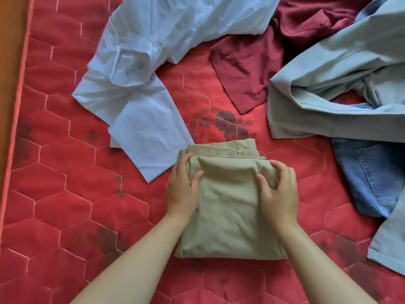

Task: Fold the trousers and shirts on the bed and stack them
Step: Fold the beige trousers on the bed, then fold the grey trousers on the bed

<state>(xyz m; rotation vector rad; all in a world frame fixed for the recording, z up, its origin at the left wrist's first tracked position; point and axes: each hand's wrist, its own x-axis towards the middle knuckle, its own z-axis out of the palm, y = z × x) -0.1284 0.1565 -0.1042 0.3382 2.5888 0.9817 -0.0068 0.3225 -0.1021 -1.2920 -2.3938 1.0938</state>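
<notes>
Folded khaki trousers (228, 211) lie in the middle of the red quilted bed (65, 194), close to me. My left hand (183, 189) grips their left edge, thumb on top and fingers curled round the fold. My right hand (277, 189) grips the right upper corner of the top fold, fingers curled over bunched cloth. A crumpled pale blue shirt (153, 62) lies beyond them at the upper left. A dark red shirt (252, 69) is spread at the top centre.
At the right lies a loose grey-blue garment (339, 80) over blue jeans (370, 176) with a back pocket showing. The bed's piped left edge (17, 102) runs along a brown strip at the far left.
</notes>
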